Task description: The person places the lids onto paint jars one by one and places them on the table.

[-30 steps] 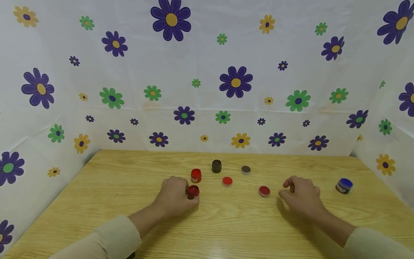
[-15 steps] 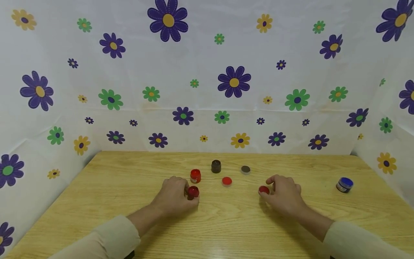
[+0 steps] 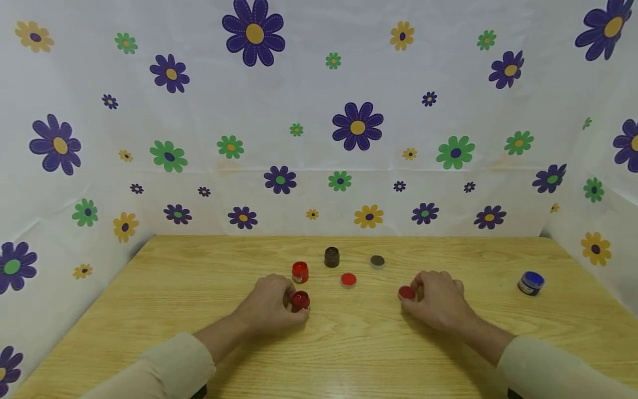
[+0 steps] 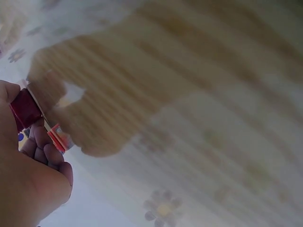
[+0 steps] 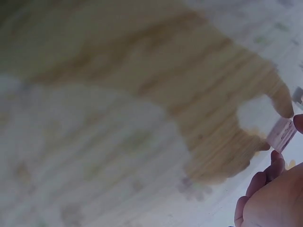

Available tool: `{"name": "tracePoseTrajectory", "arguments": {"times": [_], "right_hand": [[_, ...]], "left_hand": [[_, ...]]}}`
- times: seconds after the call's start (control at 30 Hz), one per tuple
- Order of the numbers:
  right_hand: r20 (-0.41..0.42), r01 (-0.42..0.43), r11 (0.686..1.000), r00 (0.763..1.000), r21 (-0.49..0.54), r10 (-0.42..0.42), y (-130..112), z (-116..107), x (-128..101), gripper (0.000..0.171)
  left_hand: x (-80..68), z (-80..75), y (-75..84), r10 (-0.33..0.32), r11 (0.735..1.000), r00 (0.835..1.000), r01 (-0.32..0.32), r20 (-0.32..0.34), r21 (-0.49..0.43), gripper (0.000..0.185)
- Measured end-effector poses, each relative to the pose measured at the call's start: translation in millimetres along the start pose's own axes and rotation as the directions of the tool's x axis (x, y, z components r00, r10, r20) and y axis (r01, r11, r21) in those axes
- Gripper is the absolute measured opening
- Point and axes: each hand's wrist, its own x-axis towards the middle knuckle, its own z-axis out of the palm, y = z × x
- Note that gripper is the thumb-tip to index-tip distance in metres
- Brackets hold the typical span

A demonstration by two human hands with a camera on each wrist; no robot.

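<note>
On the wooden table (image 3: 349, 343) my left hand (image 3: 285, 302) grips a small open jar of dark red paint (image 3: 301, 301), which stands upright. In the left wrist view the same dark red jar (image 4: 23, 109) shows by my curled fingers (image 4: 47, 153). My right hand (image 3: 417, 295) pinches a dark red lid (image 3: 406, 292) that lies on the table to the right of the jar. The right wrist view is blurred and shows only the lid's pale edge (image 5: 282, 132) at my fingertips (image 5: 274, 166).
Behind my hands stand an open red jar (image 3: 299, 271) and an open brown jar (image 3: 331, 256). A red lid (image 3: 348, 280) and a brown lid (image 3: 377, 261) lie beside them. A capped blue jar (image 3: 530, 283) sits at the far right. Flowered sheets wall the table.
My right hand moved left across the table and took hold of the dark red lid. My left hand kept its grip on the dark red jar.
</note>
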Motion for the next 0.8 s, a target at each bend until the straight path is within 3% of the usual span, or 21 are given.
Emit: {"name": "tracePoseTrajectory", "arguments": {"times": [0.23, 0.6, 0.8], "right_hand": [[0.038, -0.033, 0.998, 0.999, 0.059, 0.031, 3.3, -1.5, 0.7, 0.037], [0.033, 0.003, 0.995, 0.999, 0.103, -0.006, 3.5, 1.2, 0.6, 0.035], [0.050, -0.025, 0.986, 0.999, 0.166, 0.017, -1.2, 3.1, -0.4, 0.035]], "left_hand": [[0.0, 3.6, 1.2, 0.074, 0.997, 0.997, -0.075, -0.012, -0.020, 0.020], [-1.3, 4.4, 1.4, 0.092, 0.996, 0.995, -0.093, -0.025, -0.002, 0.020], [-0.6, 3.5, 5.0, 0.151, 0.988, 0.989, -0.151, 0.001, -0.038, 0.020]]}}
